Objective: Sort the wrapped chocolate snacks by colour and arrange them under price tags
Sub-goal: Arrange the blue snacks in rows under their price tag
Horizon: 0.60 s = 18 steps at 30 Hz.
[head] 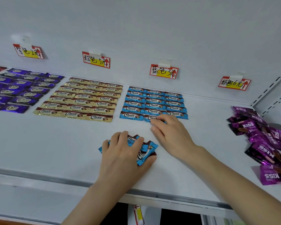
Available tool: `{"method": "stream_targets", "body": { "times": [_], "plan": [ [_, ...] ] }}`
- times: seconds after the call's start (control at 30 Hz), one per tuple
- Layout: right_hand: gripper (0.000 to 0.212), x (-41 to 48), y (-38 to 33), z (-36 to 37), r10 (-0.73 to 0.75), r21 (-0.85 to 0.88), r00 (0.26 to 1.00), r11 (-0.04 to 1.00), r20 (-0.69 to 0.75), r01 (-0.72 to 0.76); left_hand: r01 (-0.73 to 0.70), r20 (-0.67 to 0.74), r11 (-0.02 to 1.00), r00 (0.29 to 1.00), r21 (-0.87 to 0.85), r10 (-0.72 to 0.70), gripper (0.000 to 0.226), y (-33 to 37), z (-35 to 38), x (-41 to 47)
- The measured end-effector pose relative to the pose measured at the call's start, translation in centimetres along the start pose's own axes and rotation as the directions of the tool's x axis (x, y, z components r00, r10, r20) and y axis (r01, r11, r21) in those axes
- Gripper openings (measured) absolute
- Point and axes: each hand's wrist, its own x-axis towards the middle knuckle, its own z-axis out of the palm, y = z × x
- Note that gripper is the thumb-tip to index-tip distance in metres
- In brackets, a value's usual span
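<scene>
Seen from the wearer's own head camera, the person's left hand (125, 151) and right hand (170, 132) were bare, with slender fingers and short, neatly trimmed fingernails. The left forearm (94, 197) and the right forearm (234, 179) were likewise uncovered along their whole visible length, smooth from the wrist to the lower edge of the frame, where both arms were cut off from view.
</scene>
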Motion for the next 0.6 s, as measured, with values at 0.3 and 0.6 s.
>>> {"method": "stream_targets", "body": {
  "times": [0.3,0.6],
  "plan": [
    [0.035,0.1,0.0,0.0,-0.001,-0.015,1.000,1.000,0.013,0.001,-0.020,-0.044,1.000,0.999,-0.018,0.019,0.075,-0.1,0.3,0.0],
    [0.030,-0.9,-0.3,-0.9,0.091,0.251,0.991,0.966,-0.101,-0.063,-0.039,0.110,0.998,0.993,-0.046,0.043,0.101,-0.7,-0.7,0.5]
  ]
}}
